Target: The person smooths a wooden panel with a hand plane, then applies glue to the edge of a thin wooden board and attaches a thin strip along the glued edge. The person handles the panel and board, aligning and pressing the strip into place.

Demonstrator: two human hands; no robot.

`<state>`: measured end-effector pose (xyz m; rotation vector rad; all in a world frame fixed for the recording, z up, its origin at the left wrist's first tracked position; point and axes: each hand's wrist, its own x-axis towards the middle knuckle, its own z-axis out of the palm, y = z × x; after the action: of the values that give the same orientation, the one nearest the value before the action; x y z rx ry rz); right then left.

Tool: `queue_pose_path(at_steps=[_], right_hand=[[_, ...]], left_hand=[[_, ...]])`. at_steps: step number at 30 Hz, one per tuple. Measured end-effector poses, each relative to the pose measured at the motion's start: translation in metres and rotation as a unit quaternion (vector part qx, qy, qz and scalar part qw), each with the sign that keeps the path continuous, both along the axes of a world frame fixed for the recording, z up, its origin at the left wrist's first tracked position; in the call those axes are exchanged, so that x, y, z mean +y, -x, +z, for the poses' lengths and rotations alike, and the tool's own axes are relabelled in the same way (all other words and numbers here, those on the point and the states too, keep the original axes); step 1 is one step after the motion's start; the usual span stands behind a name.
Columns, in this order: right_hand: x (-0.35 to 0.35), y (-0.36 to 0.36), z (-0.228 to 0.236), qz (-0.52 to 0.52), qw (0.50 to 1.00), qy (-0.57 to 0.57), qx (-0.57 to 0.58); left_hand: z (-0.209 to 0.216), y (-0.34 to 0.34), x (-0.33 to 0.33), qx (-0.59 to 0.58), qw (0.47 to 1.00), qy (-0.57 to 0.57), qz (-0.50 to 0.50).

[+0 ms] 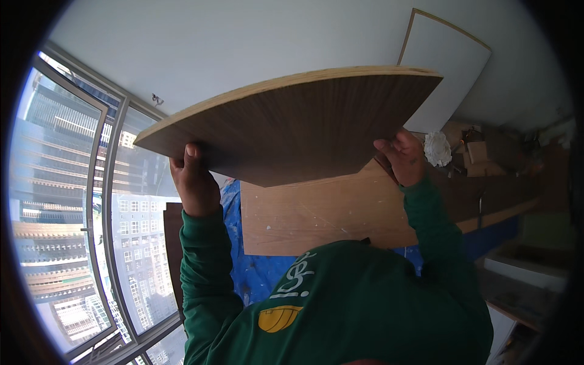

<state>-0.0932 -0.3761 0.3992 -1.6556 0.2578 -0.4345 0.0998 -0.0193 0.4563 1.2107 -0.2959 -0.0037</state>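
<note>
A dark brown wood-grain board (286, 131) with a pale raw edge is held up in front of me, raised above a work surface. My left hand (198, 185) grips its left side, the thumb lying on the dark face and the fingers hidden behind. On the right side, my right hand (404, 157) is closed on the board's edge, thumb toward the dark face. Below it lies a light brown wooden panel (316, 213) with white specks.
Blue sheeting (258, 274) shows under the panel. Tall windows (140, 243) run along the left. A white panel with a wooden edge (447, 61) leans at the back right. Crumpled white material (437, 149) and small boxes (480, 155) sit on a brown surface at right.
</note>
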Motion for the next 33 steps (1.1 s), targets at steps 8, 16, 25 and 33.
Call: queue_pose_path(at_steps=[8,16,25,33], right_hand=[[-0.054,-0.154,-0.036,-0.063,0.997,0.012,-0.054],[-0.104,-0.201,-0.076,-0.081,0.996,0.035,-0.015],[-0.147,-0.241,-0.099,-0.107,0.993,0.049,0.020],[-0.154,-0.271,-0.095,-0.148,0.967,0.148,0.147]], left_hand=[[0.006,-0.157,-0.094,-0.028,0.999,-0.008,-0.031],[-0.036,-0.219,-0.137,0.052,0.998,-0.012,-0.030],[-0.043,-0.258,-0.185,0.049,0.996,-0.074,-0.008],[-0.050,-0.289,-0.208,0.017,0.985,-0.170,0.021]])
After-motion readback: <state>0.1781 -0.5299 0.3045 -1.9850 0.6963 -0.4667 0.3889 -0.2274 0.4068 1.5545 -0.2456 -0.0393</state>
